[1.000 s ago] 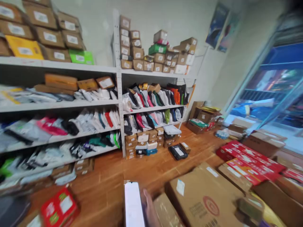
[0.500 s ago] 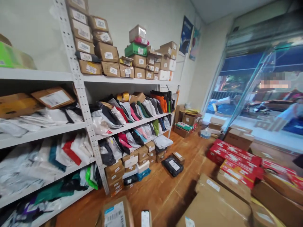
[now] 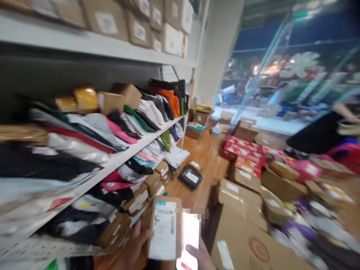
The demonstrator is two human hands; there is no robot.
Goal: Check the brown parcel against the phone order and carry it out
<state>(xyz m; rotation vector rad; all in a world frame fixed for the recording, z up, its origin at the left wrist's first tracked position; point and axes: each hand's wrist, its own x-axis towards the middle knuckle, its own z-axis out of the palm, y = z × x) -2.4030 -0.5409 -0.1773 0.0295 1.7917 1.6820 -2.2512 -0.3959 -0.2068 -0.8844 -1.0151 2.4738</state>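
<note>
Both hands are low at the bottom edge of the shot. Left hand [image 3: 136, 243] comes up from below, fingers curled in a grip, thumb on the front. Right hand [image 3: 201, 255] barely shows, just a finger and thumb, also gripping.

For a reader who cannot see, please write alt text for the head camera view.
A person's left hand holds a small brown cardboard parcel with a white shipping label, and the right hand holds a bright-screened phone beside it. Grey metal shelves packed with soft mailer bags fill the left; cardboard boxes cover the wooden floor.
</note>
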